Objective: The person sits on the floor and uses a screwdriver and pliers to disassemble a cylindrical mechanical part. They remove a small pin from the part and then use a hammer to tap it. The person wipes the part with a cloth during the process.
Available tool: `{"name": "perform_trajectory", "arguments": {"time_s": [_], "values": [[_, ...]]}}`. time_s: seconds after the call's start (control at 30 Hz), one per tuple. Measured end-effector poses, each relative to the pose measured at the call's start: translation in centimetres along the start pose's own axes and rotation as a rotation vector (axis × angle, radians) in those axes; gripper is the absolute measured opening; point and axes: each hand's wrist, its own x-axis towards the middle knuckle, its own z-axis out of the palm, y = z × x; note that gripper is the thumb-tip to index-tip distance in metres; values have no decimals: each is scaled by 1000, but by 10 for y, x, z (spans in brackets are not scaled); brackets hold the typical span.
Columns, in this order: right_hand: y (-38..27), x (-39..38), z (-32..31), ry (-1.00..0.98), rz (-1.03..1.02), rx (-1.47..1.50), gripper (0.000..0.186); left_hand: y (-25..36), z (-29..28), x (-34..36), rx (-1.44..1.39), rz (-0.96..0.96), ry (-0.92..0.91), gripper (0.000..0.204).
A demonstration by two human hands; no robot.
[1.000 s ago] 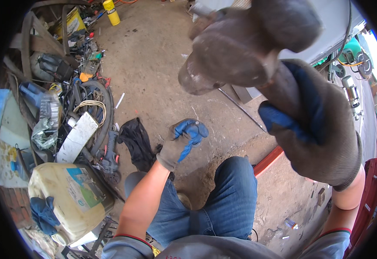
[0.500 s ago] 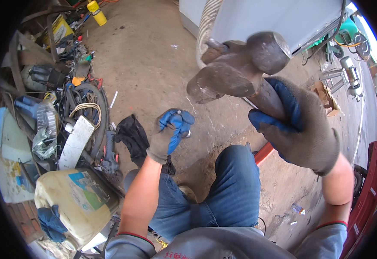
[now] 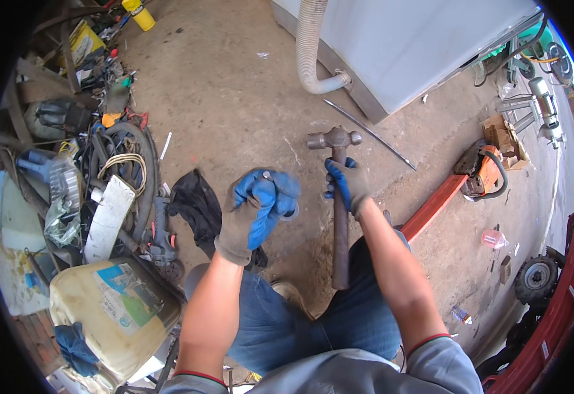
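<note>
My right hand (image 3: 347, 186), in a grey and blue work glove, grips the shaft of a rusty ball-peen hammer (image 3: 337, 217) just under its head, which stands upright above the concrete floor. My left hand (image 3: 255, 209), gloved the same way, is closed around a small metal part (image 3: 268, 176) that barely shows at the fingertips. Both hands hover in front of my knees in blue jeans (image 3: 339, 315), about a hand's width apart.
A black rag (image 3: 198, 203) lies left of my left hand. Tools, cables and a yellowed plastic canister (image 3: 113, 315) pile up on the left. A grey metal box (image 3: 405, 46) with a ribbed hose (image 3: 313, 46) stands ahead. An orange chainsaw (image 3: 480, 172) lies right.
The hammer has swung down from close to the camera to arm's length over the floor. My left hand has risen from the floor and closed into a fist.
</note>
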Motion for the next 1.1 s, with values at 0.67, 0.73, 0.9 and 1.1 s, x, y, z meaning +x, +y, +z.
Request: {"name": "perform_trajectory", "arguments": {"time_s": [0.67, 0.73, 0.9, 1.1], "values": [[-3, -73, 10, -464, -653, -972, 79, 8, 4, 11, 125, 82, -45, 43], [1, -74, 10, -470, -662, -966, 78, 11, 2, 7, 81, 89, -11, 43], [5, -68, 6, -476, -701, -970, 76, 27, 1, 8, 48, 118, -74, 43], [-4, -67, 3, -480, -661, -948, 70, 26, -6, 6, -88, 163, -70, 48]]}}
